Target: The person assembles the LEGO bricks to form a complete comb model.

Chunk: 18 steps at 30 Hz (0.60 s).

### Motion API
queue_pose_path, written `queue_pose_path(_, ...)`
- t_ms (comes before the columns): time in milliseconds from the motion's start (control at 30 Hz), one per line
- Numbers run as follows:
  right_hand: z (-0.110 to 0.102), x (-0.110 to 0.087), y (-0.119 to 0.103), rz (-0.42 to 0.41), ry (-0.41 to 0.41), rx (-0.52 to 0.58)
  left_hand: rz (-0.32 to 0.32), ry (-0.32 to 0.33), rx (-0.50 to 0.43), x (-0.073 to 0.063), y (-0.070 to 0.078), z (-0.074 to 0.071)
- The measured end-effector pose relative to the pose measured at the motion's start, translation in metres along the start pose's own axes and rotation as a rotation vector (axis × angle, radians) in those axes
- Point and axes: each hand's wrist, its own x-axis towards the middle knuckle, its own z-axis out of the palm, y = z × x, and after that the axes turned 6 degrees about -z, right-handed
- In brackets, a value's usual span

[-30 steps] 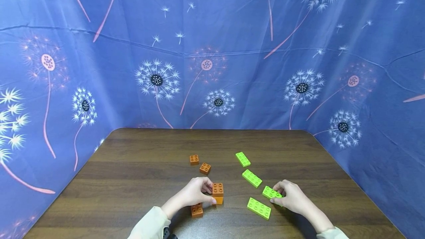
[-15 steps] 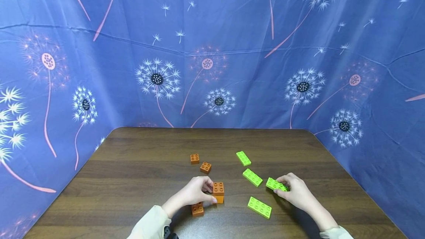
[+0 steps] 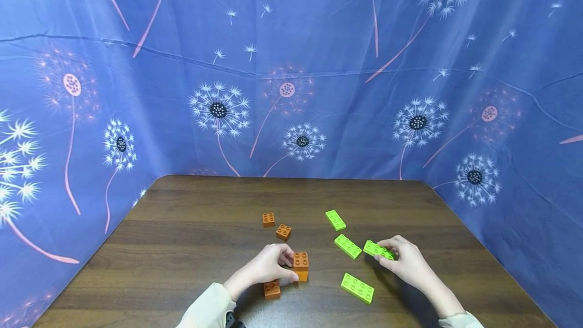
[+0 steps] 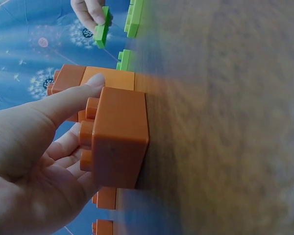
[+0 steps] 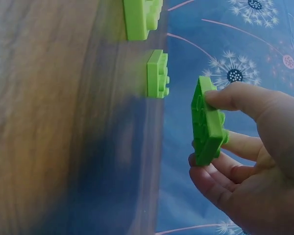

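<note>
My left hand (image 3: 269,266) grips a two-brick stack (image 3: 300,261), a dark orange brick on top of a lighter orange one, which stands on the table. Another dark orange brick (image 4: 120,137) sits just in front of that hand, partly covered by it in the head view. Between thumb and fingers, my right hand (image 3: 405,259) pinches a flat lime-green brick (image 5: 207,122), studs up. In the right wrist view this brick is raised off the table, its hollow underside showing.
Two small dark orange bricks (image 3: 283,232) lie beyond my left hand. On the wooden table (image 3: 205,201), three more flat green bricks (image 3: 357,288) are spread left of my right hand. A blue dandelion-print cloth (image 3: 346,90) hangs behind.
My right hand has lifted the green brick off the table and moved it slightly away from me. The left hand keeps its grip on the orange stack.
</note>
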Motion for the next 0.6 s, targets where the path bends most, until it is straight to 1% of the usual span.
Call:
queue_pose_path(67,0.001,0.002,-0.002,-0.022,0.014,0.000,0.001,0.000,0.004,0.001,-0.001,0.000)
queue_pose_path(300,0.003,0.009,-0.010,-0.141,0.109,-0.016,-0.012,0.004,0.027,0.002,-0.004,0.000)
queue_pose_path(467,0.005,0.013,-0.015,-0.184,0.140,-0.001,-0.003,0.007,0.026,0.001,-0.002,0.000)
queue_pose_path(600,0.007,0.016,-0.017,-0.213,0.158,-0.005,-0.008,0.011,0.035,0.002,-0.001,0.000)
